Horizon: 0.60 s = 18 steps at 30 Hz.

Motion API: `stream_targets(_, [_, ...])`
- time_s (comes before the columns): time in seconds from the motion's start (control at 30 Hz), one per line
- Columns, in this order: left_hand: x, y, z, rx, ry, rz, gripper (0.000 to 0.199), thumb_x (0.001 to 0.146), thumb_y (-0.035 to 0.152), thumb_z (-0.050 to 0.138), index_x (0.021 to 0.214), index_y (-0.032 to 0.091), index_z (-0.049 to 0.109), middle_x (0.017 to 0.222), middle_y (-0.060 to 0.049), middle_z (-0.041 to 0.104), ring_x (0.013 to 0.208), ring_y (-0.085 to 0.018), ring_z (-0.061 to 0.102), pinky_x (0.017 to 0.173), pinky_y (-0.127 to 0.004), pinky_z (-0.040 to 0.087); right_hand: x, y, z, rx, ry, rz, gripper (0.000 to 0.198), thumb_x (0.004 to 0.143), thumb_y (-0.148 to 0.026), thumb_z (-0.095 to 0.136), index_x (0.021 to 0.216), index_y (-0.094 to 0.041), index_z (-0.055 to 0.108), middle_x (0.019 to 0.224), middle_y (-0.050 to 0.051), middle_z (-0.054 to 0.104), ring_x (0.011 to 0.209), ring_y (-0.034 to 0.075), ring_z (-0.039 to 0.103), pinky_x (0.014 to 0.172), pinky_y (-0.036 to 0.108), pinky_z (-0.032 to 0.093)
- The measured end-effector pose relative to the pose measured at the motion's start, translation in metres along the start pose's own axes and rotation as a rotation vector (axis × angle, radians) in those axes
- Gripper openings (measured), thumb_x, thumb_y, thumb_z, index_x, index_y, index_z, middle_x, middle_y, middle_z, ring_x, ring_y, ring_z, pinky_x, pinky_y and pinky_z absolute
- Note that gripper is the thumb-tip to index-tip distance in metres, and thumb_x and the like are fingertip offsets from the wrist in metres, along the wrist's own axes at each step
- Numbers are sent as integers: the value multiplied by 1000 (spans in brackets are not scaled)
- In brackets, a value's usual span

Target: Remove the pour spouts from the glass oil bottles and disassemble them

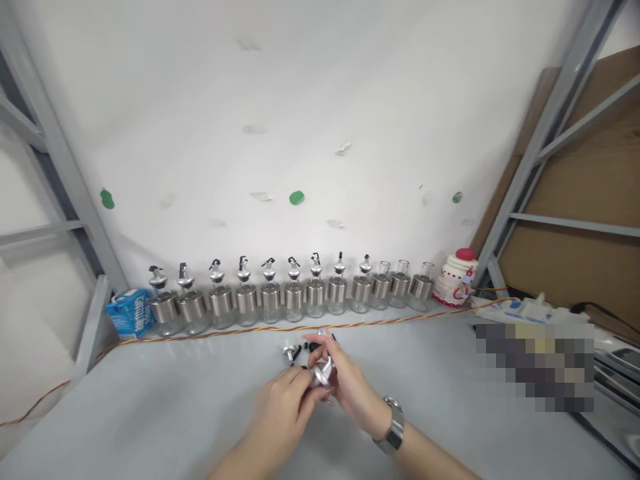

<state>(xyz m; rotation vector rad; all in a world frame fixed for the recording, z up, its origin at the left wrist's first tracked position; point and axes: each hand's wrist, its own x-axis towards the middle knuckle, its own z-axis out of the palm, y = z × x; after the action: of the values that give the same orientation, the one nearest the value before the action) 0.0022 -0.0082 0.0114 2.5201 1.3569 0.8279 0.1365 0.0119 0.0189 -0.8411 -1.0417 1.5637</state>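
Above the grey table, my left hand [286, 399] pinches a silver bottle pourer [321, 379] between thumb and fingers. My right hand [350, 385], with a metal-band watch at the wrist, closes round the same pourer from the other side. The fingers partly cover it. Just beyond them on the table lies a loose silver pourer [289, 350] with black parts beside it, some hidden behind my hands. Along the wall stands a row of glass bottles with steel sleeves [271, 293]. Most carry pourers with black flip caps; the sleeved bottles [400, 283] at the right end have bare necks.
A twisted red-yellow cord [215, 335] runs across the table in front of the bottles. A blue carton [131, 315] stands at the left end, a white and red cake-like jar [454, 280] at the right. Grey metal posts [545, 133] frame both sides. White items [535, 310] lie at the right edge.
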Motion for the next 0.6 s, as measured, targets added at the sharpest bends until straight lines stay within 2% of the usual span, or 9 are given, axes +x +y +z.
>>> stream_targets(0.13, [1,-4,2,69,54,42,21,86,27,36,71,19,50,71,-1,58,66,-16,54,58,-25,39,2,0,-7,-210,-3,4,44,75,-57,41,83,-16,55,59,-3,45,41,8,44,35,19,35])
stream_targets(0.23, [1,-6,2,140,83,62,21,86,25,36,71,19,50,71,-2,57,67,-17,54,58,-27,40,5,3,-11,-368,29,-47,42,74,-58,44,67,-17,48,44,-7,39,32,6,36,31,17,28])
stream_targets(0.33, [2,-8,2,160,49,53,22,85,22,35,70,19,51,70,-2,57,67,-17,54,58,-27,41,8,6,-15,-398,44,-51,43,72,-59,45,58,-19,40,38,-9,34,28,4,29,29,17,21])
stream_targets(0.47, [4,-8,-2,90,-35,13,23,86,22,33,75,19,53,75,-3,58,73,-17,54,64,-29,42,11,3,-19,-344,-1,-51,41,72,-58,46,64,-17,47,36,-10,32,28,5,27,30,18,21])
stream_targets(0.57, [3,-6,-6,-62,-61,-89,17,82,28,42,95,22,50,88,-2,57,79,-18,54,68,-30,43,9,-2,-19,-348,-84,-103,39,75,-51,48,83,-14,56,41,-9,36,33,5,31,35,19,27])
stream_targets(0.6, [3,-5,-8,-127,-55,-128,25,80,30,46,104,23,46,93,-3,56,81,-18,54,68,-30,44,7,-4,-18,-356,-114,-116,39,76,-48,48,90,-13,56,43,-8,37,36,6,33,37,19,29])
